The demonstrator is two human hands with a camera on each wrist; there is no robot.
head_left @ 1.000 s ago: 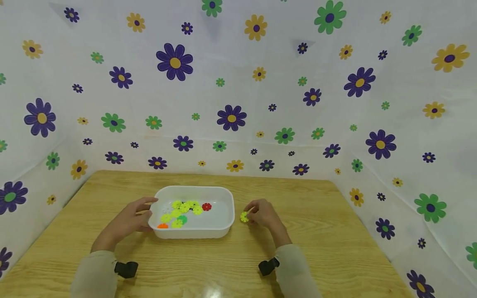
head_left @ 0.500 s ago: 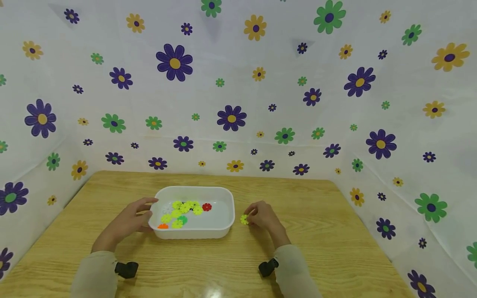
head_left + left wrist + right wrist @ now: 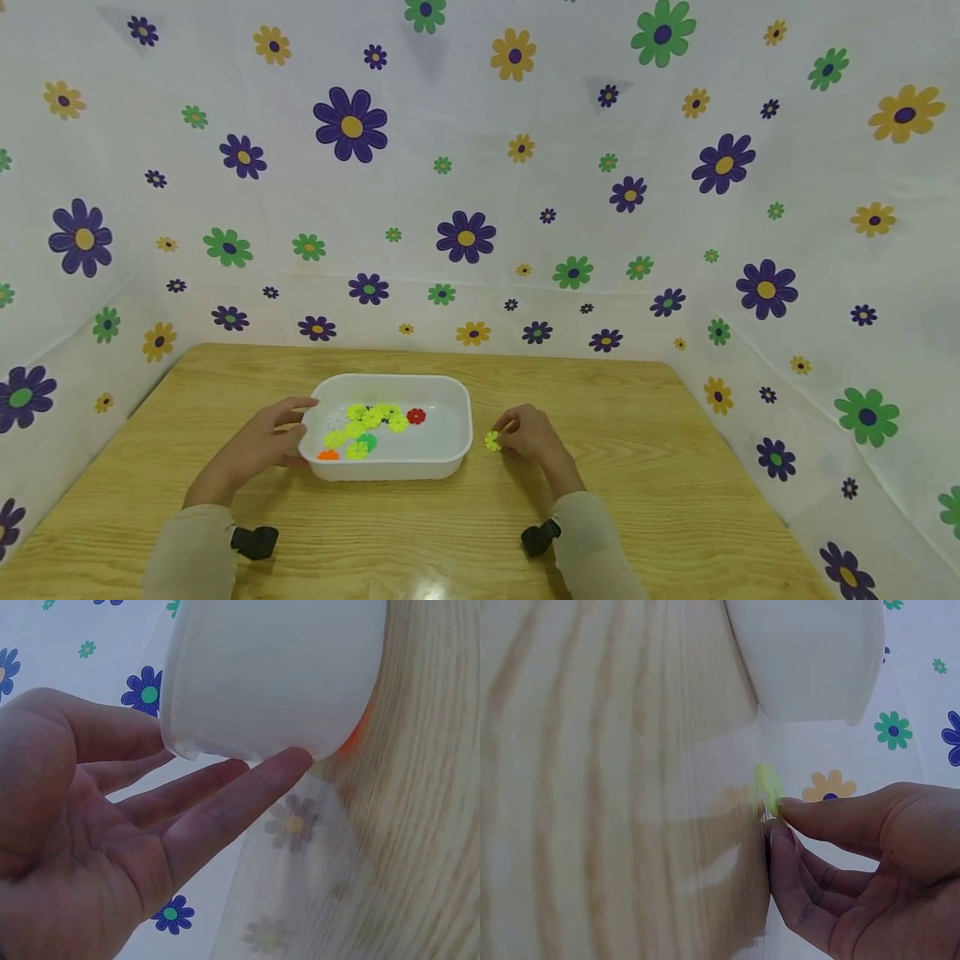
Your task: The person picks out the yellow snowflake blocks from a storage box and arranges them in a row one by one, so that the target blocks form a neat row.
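My left hand (image 3: 262, 435) rests with its fingertips on the outside of the left end of a white plastic basin (image 3: 390, 471). In the left wrist view its fingers (image 3: 240, 802) are nearly straight against the rim and end wall. Right of the basin, my right hand (image 3: 528, 432) pinches a yellow flower-shaped plastic disc (image 3: 492, 441) by its edge, close to the tabletop. The right wrist view shows the disc (image 3: 768, 789) tilted up on edge at the thumb tip. Inside the basin lie several yellow discs (image 3: 371, 418), a red one (image 3: 416, 416), a green one (image 3: 367, 441) and an orange one (image 3: 328, 456).
The wooden table (image 3: 420, 533) carries the basin near its middle. White sheeting (image 3: 570, 175) printed with flowers stands along the back and both sides. Clear pieces (image 3: 337, 423) and some dark ones show faintly among the yellow discs.
The right hand and the yellow disc have shifted only very slightly; the disc turns a little more face-on. The left hand and the basin stay where they were.
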